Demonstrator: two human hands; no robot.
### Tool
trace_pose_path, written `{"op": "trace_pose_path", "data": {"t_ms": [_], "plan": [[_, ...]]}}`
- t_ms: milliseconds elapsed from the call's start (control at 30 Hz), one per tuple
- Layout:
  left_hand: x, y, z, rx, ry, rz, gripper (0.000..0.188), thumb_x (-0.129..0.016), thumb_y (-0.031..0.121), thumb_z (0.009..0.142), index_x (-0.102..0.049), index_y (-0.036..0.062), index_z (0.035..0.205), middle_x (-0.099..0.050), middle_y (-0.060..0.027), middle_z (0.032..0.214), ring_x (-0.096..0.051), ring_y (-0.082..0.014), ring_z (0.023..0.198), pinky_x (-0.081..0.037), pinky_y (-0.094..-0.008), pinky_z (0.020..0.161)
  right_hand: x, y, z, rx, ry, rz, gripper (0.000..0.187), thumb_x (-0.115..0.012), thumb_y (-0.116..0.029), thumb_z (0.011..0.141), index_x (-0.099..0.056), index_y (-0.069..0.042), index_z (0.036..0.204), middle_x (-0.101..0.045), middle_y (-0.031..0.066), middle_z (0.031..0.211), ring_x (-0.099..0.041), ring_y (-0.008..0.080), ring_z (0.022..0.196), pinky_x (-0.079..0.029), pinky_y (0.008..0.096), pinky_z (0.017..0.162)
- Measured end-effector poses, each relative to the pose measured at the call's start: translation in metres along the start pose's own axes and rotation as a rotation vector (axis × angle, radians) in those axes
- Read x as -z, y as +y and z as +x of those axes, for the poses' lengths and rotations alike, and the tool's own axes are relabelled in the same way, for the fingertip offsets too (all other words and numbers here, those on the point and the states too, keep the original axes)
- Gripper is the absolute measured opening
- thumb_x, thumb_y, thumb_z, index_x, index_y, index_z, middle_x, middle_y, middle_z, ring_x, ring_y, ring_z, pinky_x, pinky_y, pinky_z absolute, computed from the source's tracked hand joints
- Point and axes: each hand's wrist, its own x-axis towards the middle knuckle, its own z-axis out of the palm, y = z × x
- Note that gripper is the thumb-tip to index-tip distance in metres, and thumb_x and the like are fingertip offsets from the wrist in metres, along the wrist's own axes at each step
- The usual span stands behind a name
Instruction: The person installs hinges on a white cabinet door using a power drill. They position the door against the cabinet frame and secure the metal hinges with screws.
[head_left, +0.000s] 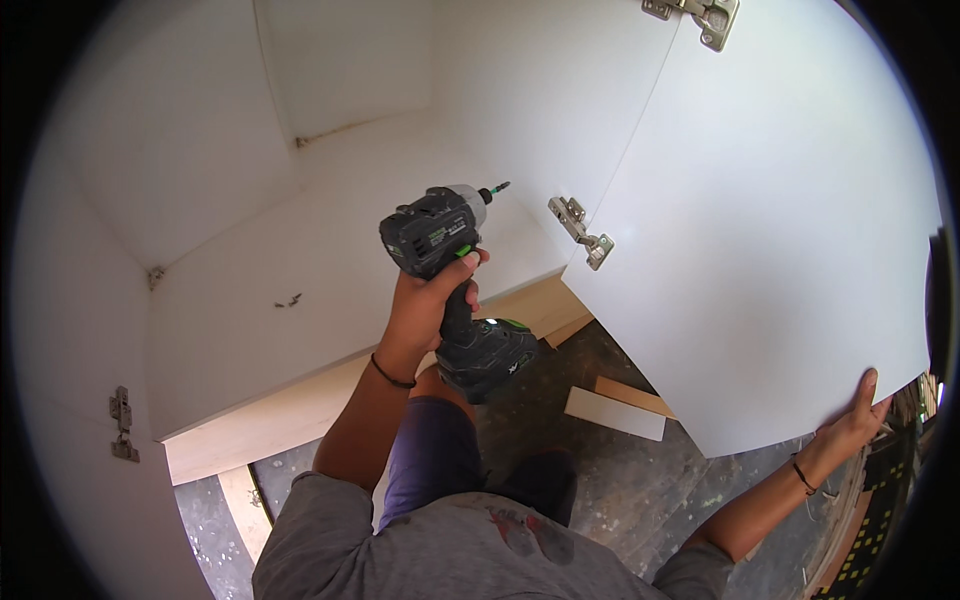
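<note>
My left hand (433,297) is wrapped round the handle of a black and grey cordless impact driver (432,232), its bit pointing up and right. At the right, my right hand (853,425) grips the lower edge of a white cabinet door (770,240), thumb on the inner face and fingers hidden behind. A metal hinge (583,232) joins this door to the cabinet side wall, to the right of the driver's bit. Another hinge (705,18) shows at the top edge. Inside the white cabinet (330,240), a few small screws (289,300) lie on the bottom panel.
On the left side, another hinge (122,425) bridges the cabinet wall and a white panel. Small brackets (155,276) sit at the inner corners. Offcut boards (615,414) lie on the dark, dusty floor (640,485) below the door.
</note>
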Motion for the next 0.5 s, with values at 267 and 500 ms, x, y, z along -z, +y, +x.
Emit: {"op": "trace_pose_path", "data": {"t_ms": [267, 500], "plan": [[0.016, 0.026, -0.012, -0.099, 0.058, 0.009, 0.03, -0.061, 0.012, 0.082, -0.051, 0.0003, 0.108, -0.058, -0.0141, 0.097, -0.053, -0.0134, 0.059, -0.048, -0.0295, 0.053, -0.006, 0.004, 0.007, -0.005, -0.017, -0.004, 0.046, -0.063, -0.016, 0.084, -0.048, 0.011, 0.119, -0.057, 0.0151, 0.109, -0.055, 0.0191, 0.097, -0.04, 0.0285, 0.089], [0.02, 0.054, -0.007, -0.137, 0.053, -0.052, 0.029, -0.061, 0.01, 0.081, -0.052, 0.0003, 0.107, -0.06, -0.0147, 0.094, -0.053, -0.0137, 0.057, -0.048, -0.0297, 0.051, -0.005, 0.013, 0.013, 0.024, -0.007, -0.009, 0.044, -0.064, -0.017, 0.085, -0.05, 0.01, 0.116, -0.059, 0.0132, 0.105, -0.056, 0.0171, 0.092, -0.041, 0.0271, 0.086]]}}
